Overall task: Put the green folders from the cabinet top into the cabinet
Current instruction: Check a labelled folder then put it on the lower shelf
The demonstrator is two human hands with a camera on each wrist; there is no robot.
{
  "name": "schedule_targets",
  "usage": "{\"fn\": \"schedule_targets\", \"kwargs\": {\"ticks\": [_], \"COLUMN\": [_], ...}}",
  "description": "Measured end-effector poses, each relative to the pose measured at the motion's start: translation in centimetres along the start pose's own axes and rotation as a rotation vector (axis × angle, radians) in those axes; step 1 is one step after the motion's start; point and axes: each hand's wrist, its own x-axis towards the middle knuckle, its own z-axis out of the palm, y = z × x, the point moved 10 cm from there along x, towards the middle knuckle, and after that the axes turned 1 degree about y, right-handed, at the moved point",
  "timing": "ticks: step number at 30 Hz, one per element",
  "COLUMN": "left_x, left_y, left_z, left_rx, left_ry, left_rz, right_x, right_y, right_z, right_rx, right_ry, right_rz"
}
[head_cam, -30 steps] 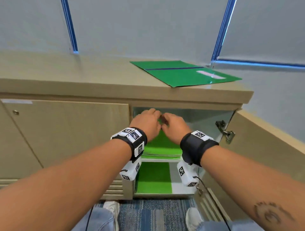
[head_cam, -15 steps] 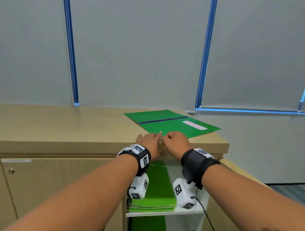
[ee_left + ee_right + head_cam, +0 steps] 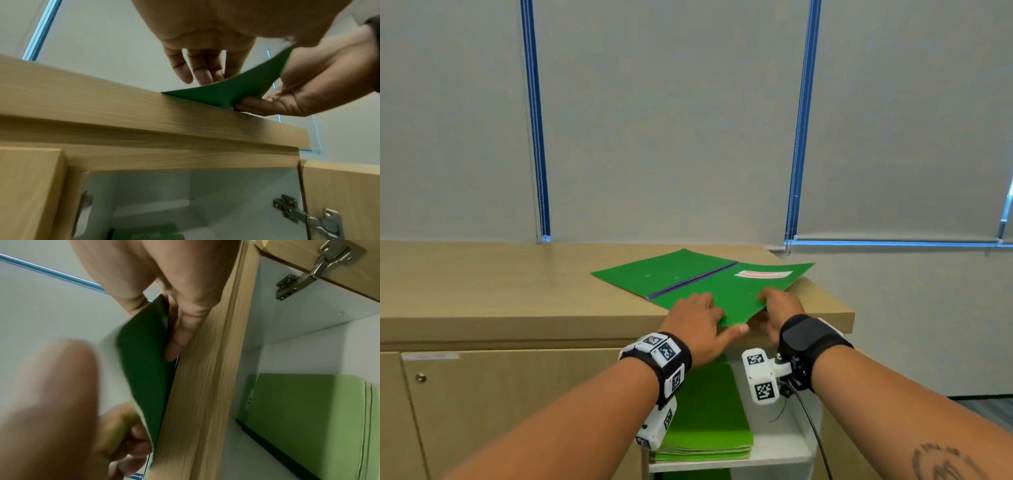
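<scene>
Two overlapping green folders lie on the wooden cabinet top (image 3: 500, 291). The nearer folder (image 3: 726, 291) carries a pink label, and the other folder (image 3: 654, 274) pokes out from under it to the left. My right hand (image 3: 774, 305) pinches the nearer folder's front edge, thumb on top and fingers (image 3: 180, 337) underneath. That corner (image 3: 236, 91) is bent up off the wood. My left hand (image 3: 702, 308) rests on the same folder with straight fingers (image 3: 195, 71). A stack of green folders (image 3: 709, 421) sits on the shelf inside the open cabinet.
The cabinet door (image 3: 339, 186) stands open to the right on a metal hinge (image 3: 308, 216). A closed door with a small lock (image 3: 420, 378) is on the left. Grey blinds with blue cords hang behind the cabinet top.
Both hands came up out of the cabinet opening, past the front edge and onto the nearer folder. My right hand has taken hold of its front edge and lifted the corner.
</scene>
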Motion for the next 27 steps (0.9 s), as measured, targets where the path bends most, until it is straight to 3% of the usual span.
{"fn": "schedule_targets", "kwargs": {"ticks": [3,6,13,17,23,27], "left_x": [-0.7,-0.4,-1.6,-2.2,-4.3,-5.7], "left_y": [-2.3,-7.2,-15.0,-14.8,-12.8,-12.8], "left_z": [-0.8,-1.9,-6.7,-7.7,-10.9,-12.1], "left_rx": [-0.175,-0.393,-0.577,-0.820,-0.772,-0.829], "left_ry": [0.011,0.130,0.420,0.523,0.724,0.820], "left_rz": [-0.103,-0.302,-0.630,-0.568,-0.457,-0.475], "right_x": [0.1,-0.5,0.5,-0.9,-2.4,-3.1], "right_y": [-0.8,-1.6,-3.6,-5.5,-7.0,-7.4], "right_z": [0.8,1.4,1.0,1.9,3.9,4.9], "right_rx": [-0.022,0.020,0.077,0.077,-0.012,-0.007], "right_ry": [-0.006,-0.036,-0.059,-0.114,-0.162,-0.120], "right_rz": [-0.066,-0.087,-0.207,-0.252,-0.330,-0.340]}}
